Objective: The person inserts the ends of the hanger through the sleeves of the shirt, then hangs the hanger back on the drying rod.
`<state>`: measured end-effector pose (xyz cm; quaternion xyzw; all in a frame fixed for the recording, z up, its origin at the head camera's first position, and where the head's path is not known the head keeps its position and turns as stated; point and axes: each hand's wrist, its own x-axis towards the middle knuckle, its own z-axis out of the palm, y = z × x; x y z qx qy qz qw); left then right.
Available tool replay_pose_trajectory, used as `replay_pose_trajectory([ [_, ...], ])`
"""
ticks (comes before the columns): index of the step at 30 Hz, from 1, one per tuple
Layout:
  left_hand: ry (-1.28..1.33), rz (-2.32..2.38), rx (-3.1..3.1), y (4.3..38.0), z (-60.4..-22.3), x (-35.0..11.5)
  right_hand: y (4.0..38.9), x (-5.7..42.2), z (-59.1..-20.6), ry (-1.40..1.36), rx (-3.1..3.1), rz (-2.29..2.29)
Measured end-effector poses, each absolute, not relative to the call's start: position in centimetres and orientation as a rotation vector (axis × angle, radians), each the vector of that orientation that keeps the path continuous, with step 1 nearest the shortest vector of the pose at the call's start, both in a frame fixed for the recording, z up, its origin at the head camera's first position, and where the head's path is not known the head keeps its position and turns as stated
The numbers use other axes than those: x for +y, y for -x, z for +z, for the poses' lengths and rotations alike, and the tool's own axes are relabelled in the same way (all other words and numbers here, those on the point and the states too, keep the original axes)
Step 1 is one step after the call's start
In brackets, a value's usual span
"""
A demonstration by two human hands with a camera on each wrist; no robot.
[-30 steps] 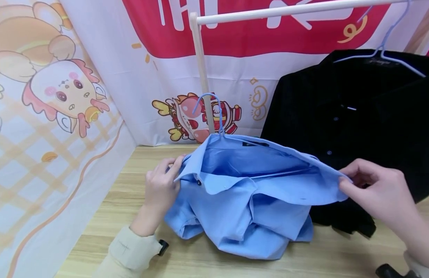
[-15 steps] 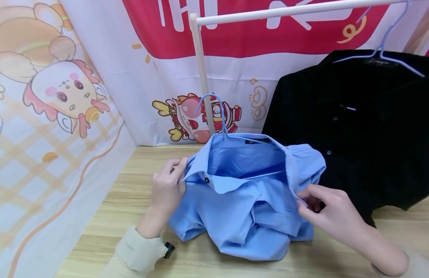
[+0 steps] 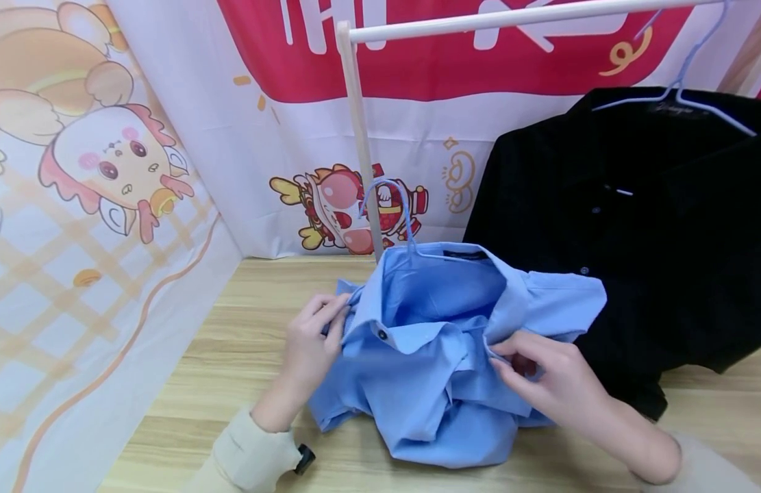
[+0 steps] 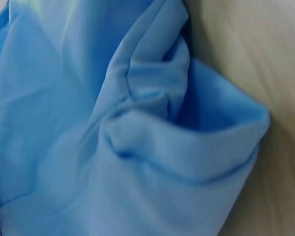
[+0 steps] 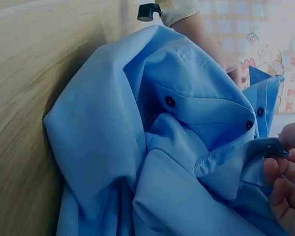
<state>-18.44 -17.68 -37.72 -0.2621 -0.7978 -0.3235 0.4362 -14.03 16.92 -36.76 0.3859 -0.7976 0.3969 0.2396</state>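
Note:
A light blue button-up shirt (image 3: 417, 397) sits bunched on the table, its collar gaping upward. A blue hanger (image 3: 407, 212) stands inside the neck, hook above the collar. My left hand (image 3: 312, 339) pinches the shirt at the left side of the collar. On the other side, my right hand (image 3: 553, 370) pinches the right front edge near the collar between thumb and fingers. In the right wrist view, fingertips (image 5: 273, 169) hold that edge, and dark buttons (image 5: 169, 102) run along the opposite front. The left wrist view shows a folded sleeve opening (image 4: 221, 110).
A black shirt (image 3: 627, 239) on a blue hanger (image 3: 679, 82) hangs from a pale rack bar (image 3: 509, 22) at the right. The rack's upright (image 3: 355, 103) stands behind the blue shirt. Printed cloth (image 3: 109, 150) covers the left and back of the wooden table (image 3: 226, 356).
My right hand has carried the right front edge left and inward, narrowing the neck opening. My left hand has shifted slightly right; the hanger hook has moved right and a little lower.

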Motion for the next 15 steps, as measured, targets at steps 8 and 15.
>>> replay_pose_trajectory([
  [8, 0.718, -0.942, -1.967, 17.6, -37.4, -16.8, 15.3, 15.3, -36.1, -1.018, -2.066, 1.139],
  [15, 0.744, -1.053, -1.859, 17.0, -36.4, -16.4, 16.2, 14.4, -33.6, -0.979, -1.969, 1.153],
])
